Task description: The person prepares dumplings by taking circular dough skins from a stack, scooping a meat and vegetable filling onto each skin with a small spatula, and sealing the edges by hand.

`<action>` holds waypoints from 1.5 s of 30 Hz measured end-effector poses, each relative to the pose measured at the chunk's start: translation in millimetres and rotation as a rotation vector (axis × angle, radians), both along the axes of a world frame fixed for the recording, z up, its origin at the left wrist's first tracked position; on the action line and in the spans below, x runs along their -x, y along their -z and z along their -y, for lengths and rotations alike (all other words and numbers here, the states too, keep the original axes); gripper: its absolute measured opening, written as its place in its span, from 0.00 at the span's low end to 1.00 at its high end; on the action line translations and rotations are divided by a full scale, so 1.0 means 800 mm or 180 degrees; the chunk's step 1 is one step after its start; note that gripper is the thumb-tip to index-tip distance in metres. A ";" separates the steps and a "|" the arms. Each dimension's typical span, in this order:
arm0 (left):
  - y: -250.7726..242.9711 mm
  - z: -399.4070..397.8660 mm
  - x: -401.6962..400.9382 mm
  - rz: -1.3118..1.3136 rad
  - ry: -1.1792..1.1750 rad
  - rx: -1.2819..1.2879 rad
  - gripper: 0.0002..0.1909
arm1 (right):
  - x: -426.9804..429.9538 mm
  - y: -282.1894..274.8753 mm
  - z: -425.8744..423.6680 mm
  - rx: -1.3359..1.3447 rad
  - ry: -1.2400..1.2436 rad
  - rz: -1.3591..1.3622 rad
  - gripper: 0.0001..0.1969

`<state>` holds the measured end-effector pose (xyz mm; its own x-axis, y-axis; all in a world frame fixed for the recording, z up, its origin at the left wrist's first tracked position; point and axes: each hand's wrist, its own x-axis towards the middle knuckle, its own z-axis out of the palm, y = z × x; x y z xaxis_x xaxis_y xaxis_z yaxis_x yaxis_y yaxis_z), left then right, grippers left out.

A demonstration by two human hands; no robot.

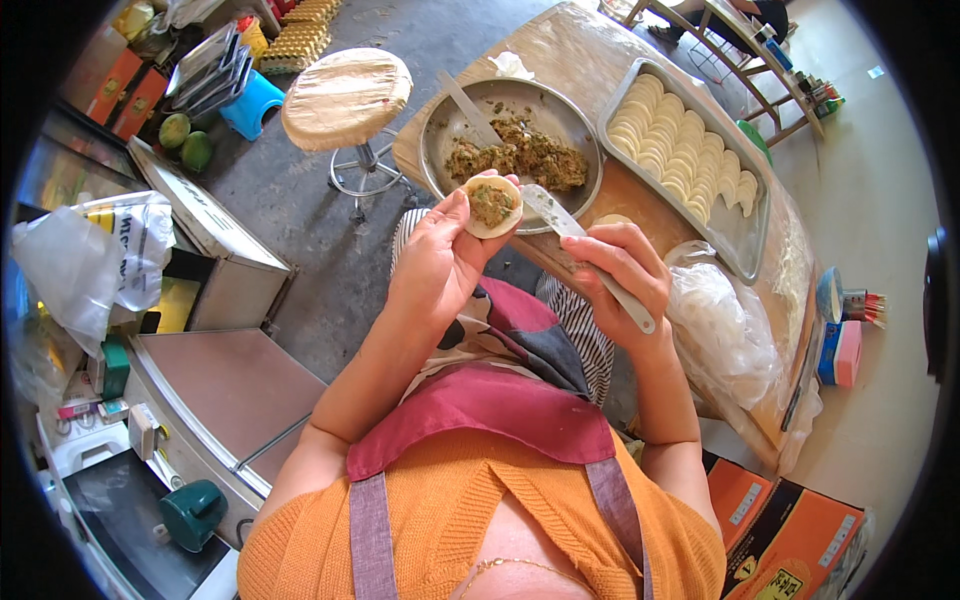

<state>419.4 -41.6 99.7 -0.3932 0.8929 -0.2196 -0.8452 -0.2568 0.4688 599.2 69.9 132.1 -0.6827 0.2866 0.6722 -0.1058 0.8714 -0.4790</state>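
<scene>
My left hand (442, 251) holds a round dough wrapper (493, 207) with chopped filling lying on it, unfolded. A flat metal spatula (585, 244) is in my right hand (626, 277), its blade tip close to the right side of the wrapper. Behind both hands stands a round steel bowl (594, 180) of brown-green filling (525, 154), in which a second flat blade (469, 109) rests. A metal tray (757, 247) with rows of folded dumplings (675, 142) lies to the bowl's right. Part of a pale dough round (611, 220) shows behind my right hand.
A floury wooden table (784, 300) carries the bowl, the tray and a clear plastic bag (720, 330). A covered round stool (347, 97) stands left of the table. Cabinets (217, 382) are at my left, orange boxes (795, 532) at lower right. Part of a person (750, 22) shows at far upper right.
</scene>
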 end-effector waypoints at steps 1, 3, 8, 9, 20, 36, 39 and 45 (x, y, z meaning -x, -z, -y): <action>0.002 -0.001 -0.001 0.0001 0.0007 -0.0002 0.22 | 0.001 -0.001 -0.002 -0.0106 -0.0003 0.0048 0.13; 0.010 -0.003 -0.001 -0.0058 0.0037 -0.0128 0.21 | 0.004 -0.006 -0.001 -0.0170 -0.0068 0.0202 0.12; 0.016 -0.006 0.001 -0.0210 -0.0129 -0.0020 0.22 | 0.008 -0.001 -0.013 -0.0302 -0.0389 0.0477 0.10; 0.017 -0.007 0.002 -0.0228 -0.0196 -0.0001 0.22 | 0.009 0.002 -0.018 -0.0416 -0.0104 0.0592 0.09; 0.011 -0.002 0.007 0.0212 -0.0057 -0.0268 0.21 | 0.002 0.020 -0.013 0.0379 0.0737 0.0831 0.10; 0.008 -0.001 -0.005 0.0023 0.0541 -0.0302 0.28 | -0.017 0.024 0.001 -0.0437 -0.0576 0.0277 0.21; 0.004 0.003 -0.008 -0.0008 0.0575 -0.0345 0.28 | -0.003 0.009 0.008 -0.0434 -0.0442 0.0266 0.21; 0.001 0.005 -0.006 0.0193 0.0599 -0.0290 0.29 | -0.022 0.022 -0.003 -0.0577 -0.0575 0.0398 0.21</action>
<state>424.0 -45.6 98.6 -0.2063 0.9665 -0.1528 -0.9081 -0.1309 0.3977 616.5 72.1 114.6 -0.7926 0.0355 0.6086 -0.2171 0.9164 -0.3363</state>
